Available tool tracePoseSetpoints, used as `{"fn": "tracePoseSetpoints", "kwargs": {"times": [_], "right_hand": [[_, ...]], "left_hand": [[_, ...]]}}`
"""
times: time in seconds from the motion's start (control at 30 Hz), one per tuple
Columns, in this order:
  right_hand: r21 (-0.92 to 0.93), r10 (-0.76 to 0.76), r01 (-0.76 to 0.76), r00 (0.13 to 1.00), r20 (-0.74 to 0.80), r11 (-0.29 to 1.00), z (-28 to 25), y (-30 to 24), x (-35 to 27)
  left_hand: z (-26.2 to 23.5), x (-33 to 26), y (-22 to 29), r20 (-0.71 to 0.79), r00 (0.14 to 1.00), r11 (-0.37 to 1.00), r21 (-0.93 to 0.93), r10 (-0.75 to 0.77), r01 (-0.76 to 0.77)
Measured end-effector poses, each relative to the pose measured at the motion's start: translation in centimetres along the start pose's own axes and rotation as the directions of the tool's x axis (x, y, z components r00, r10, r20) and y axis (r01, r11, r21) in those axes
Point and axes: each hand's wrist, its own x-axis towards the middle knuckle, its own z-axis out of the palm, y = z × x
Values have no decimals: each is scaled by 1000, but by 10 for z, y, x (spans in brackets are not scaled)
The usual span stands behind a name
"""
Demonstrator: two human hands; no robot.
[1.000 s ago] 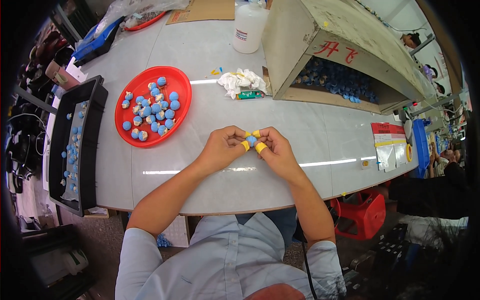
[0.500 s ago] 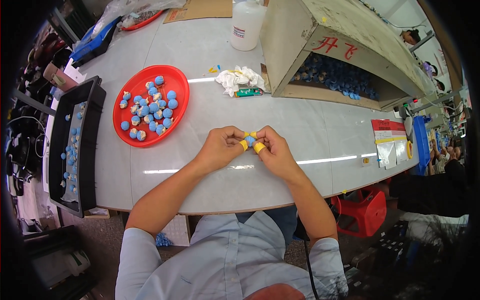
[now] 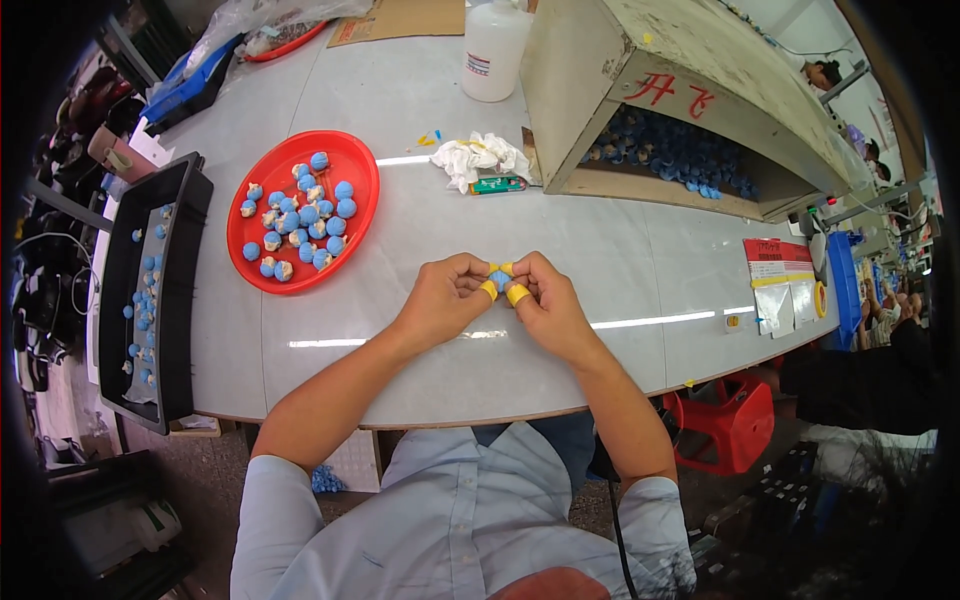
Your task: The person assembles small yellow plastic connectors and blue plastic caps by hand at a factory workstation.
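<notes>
Both hands meet over the grey table (image 3: 420,385), pinching one small blue piece (image 3: 501,281) between thumbs and fingertips. My left hand (image 3: 442,297) grips its left side and my right hand (image 3: 552,308) its right side. Yellow covers wrap the thumbs and forefinger tips. Most of the piece is hidden by the fingers, so its full shape cannot be made out. Left of my hands, a round red tray (image 3: 370,200) holds several small blue balls (image 3: 308,214) with cream-coloured parts.
A black bin (image 3: 177,300) with more blue balls stands at the far left. Behind my hands are crumpled white tissue (image 3: 478,158), a green tube (image 3: 497,185) and a white bottle (image 3: 492,60). A beige box (image 3: 590,100) full of blue pieces stands back right. A red stool (image 3: 735,425) is beyond the table edge.
Almost nothing differs. Both hands stay in place around the small blue piece, with only a slight shift of the fingers.
</notes>
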Motion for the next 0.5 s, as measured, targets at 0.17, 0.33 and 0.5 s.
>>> {"fn": "tracePoseSetpoints", "kwargs": {"times": [0.17, 0.33, 0.5], "right_hand": [[40, 21, -21, 1000, -3, 999, -1, 0, 2], [83, 43, -43, 999, 2, 996, -2, -1, 2], [79, 47, -49, 999, 20, 996, -2, 2, 2]], "left_hand": [[-2, 2, -1, 20, 1000, 1000, -24, -20, 20], [-5, 5, 1, 31, 998, 996, -70, -48, 50], [-7, 6, -3, 51, 996, 995, -69, -72, 75]]}}
